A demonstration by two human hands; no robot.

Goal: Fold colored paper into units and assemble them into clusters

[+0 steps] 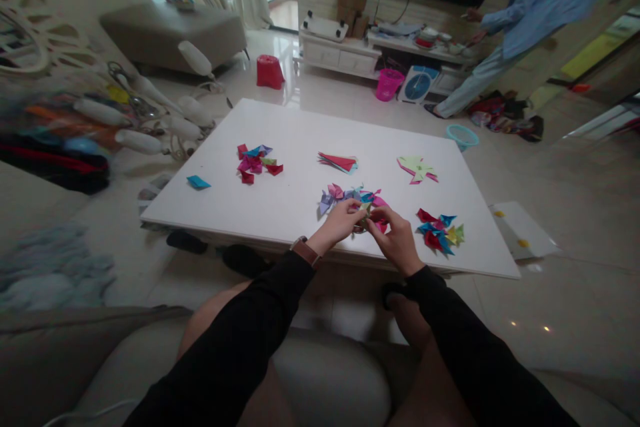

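Observation:
Between my two hands is a small folded piece of yellow-green origami paper (pixel 365 209). My left hand (pixel 343 221) pinches it from the left, wearing a brown-strapped watch at the wrist. From the right, my right hand (pixel 395 232) grips it with closed fingers. Just behind them lies a pile of purple, pink and blue folded origami pieces (pixel 336 192), partly hidden by the hands. To the right sits another cluster of red, blue and yellow folded pieces (pixel 440 232).
The white table (pixel 280 213) also holds a red and pink folded group (pixel 251 163), a lone blue piece (pixel 199 182), a red fanned stack (pixel 340 161) and green-pink paper shapes (pixel 419 168). A person in blue (pixel 540 7) stands beyond, near a turquoise basket (pixel 462 136).

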